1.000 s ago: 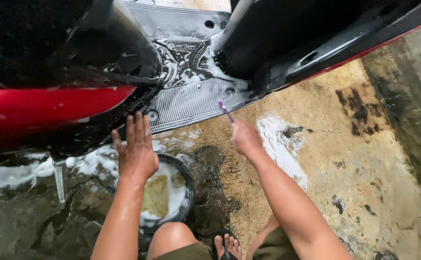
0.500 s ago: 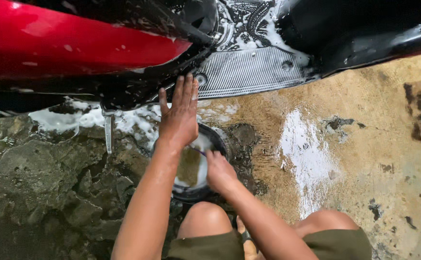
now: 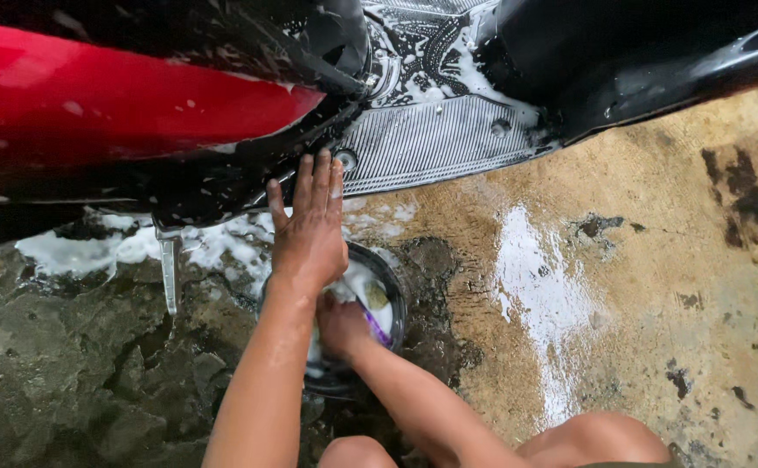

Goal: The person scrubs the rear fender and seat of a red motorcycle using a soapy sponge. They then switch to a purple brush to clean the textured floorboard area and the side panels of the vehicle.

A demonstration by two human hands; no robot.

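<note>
Left hand (image 3: 309, 230) flat near scooter footboard (image 3: 435, 139); right hand (image 3: 340, 325) in soapy bowl (image 3: 396, 299), gripping purple brush (image 3: 376, 329).

Wet tan concrete floor (image 3: 656, 260) spreads toward three o'clock, rough dark stones (image 3: 58, 364) at eight, white foam (image 3: 543, 286) between.

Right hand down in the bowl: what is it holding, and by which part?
The right hand holds a thin purple tool in the soapy bowl; the grip point is hidden. The left hand holds nothing.
</note>
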